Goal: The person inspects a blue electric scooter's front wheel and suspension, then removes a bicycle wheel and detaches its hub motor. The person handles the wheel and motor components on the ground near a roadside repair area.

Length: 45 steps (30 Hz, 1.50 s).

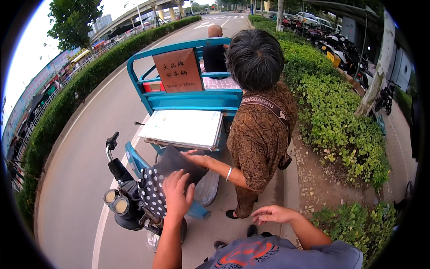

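My left hand (178, 193) is raised with its fingers spread beside a dark cloth with white polka dots (152, 192) draped at the handlebar of a blue cargo tricycle. It appears to hold nothing; whether it touches the cloth I cannot tell. A plain black cover (172, 162) joins or overlaps the dotted cloth. Another person's hand (197, 158), with a bracelet at the wrist, is at that black cover's edge. My right hand (274, 214) hangs in the air near that person's legs, loosely bent, fingers slightly apart, with nothing seen in it.
A person in a brown patterned outfit (260, 134) stands beside the tricycle bed (192, 107). A white board (181, 127) lies at its front. Twin round headlights (115, 201) face me. Someone sits farther back (215, 56). Green shrubs (331, 107) line the right kerb.
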Available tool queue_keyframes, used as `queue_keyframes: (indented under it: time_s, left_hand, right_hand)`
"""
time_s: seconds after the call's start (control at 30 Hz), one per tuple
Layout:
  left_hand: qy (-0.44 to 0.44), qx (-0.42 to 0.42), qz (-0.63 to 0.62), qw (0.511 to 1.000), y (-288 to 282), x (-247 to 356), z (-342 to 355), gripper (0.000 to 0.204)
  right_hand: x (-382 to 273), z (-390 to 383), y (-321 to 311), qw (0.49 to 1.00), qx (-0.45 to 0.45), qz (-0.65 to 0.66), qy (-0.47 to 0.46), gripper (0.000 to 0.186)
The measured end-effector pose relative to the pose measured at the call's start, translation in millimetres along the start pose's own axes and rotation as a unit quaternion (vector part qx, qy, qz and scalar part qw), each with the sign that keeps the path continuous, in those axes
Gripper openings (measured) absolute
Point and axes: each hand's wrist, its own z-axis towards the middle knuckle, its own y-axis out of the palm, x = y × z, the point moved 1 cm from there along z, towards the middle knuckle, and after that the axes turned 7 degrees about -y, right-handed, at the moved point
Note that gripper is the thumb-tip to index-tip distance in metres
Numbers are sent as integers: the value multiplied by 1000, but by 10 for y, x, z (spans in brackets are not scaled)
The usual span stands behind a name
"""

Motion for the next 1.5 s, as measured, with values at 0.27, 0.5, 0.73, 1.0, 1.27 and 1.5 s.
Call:
queue_keyframes:
  time_s: [0.27,0.5,0.73,1.0,1.27,1.5]
  left_hand:
    - [-243,-221,-354,876,374,-92,-1748,22]
    - [-522,-255,-743,333,641,180,-2987,50]
    - [-477,-219,-776,348,2,511,-3128,48]
    - [-145,-200,-526,814,-352,1161,-3145,29]
    - [109,-137,-194,965,1049,1641,-3874,36]
    - [31,-545,70,835,2862,-581,-5029,30]
  right_hand:
    - [411,-117,595,966,73,-246,38,43]
    - [432,325,1841,773,147,-523,-328,35]
    - [1289,383,1759,767,147,-517,-350,26]
    - [2644,45,1613,953,264,147,18,37]
    - [2153,-1108,1783,853,281,419,-137,47]
    - [2131,-2863,125,962,160,100,-196,43]
